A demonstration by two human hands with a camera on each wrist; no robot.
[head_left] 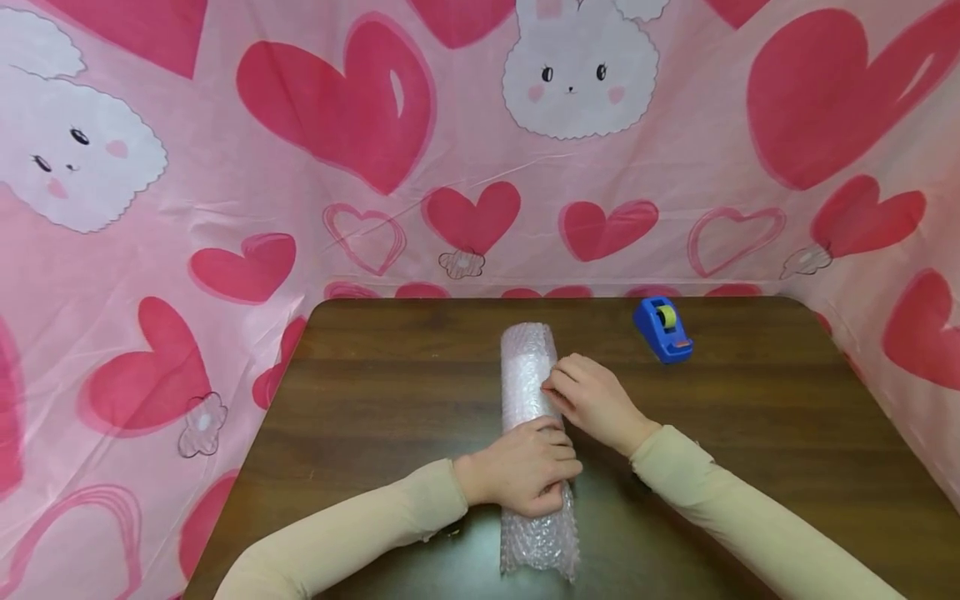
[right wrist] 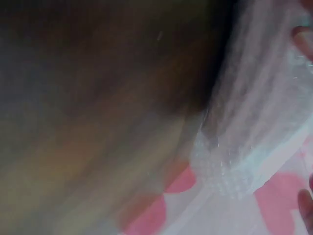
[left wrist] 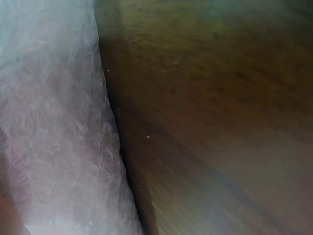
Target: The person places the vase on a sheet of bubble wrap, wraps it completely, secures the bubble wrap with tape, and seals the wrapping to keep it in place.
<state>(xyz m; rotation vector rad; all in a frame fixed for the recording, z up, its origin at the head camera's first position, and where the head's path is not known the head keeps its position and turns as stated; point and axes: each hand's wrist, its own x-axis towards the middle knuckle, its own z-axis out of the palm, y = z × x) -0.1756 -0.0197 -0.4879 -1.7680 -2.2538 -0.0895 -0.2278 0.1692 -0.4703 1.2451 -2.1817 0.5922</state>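
A long roll of clear, pinkish bubble wrap (head_left: 527, 375) lies lengthwise on the table, its loose, ragged end toward the person. Across its lower half lies my left hand (head_left: 521, 468), fingers curled over the far side and gripping it. Farther up, my right hand (head_left: 596, 404) pinches the roll's right edge with its fingertips. The left wrist view shows the bubble wrap (left wrist: 58, 122) close up, with a blurred bit of finger at the lower left. In the right wrist view, fingertips (right wrist: 304, 43) touch the bubble wrap (right wrist: 259, 93). What is inside the roll cannot be told.
A blue tape dispenser (head_left: 663, 332) with a yellowish tape roll stands at the back right of the dark wooden table (head_left: 390, 383). Behind and beside the table hangs a pink cloth (head_left: 465, 150) with hearts and rabbit faces.
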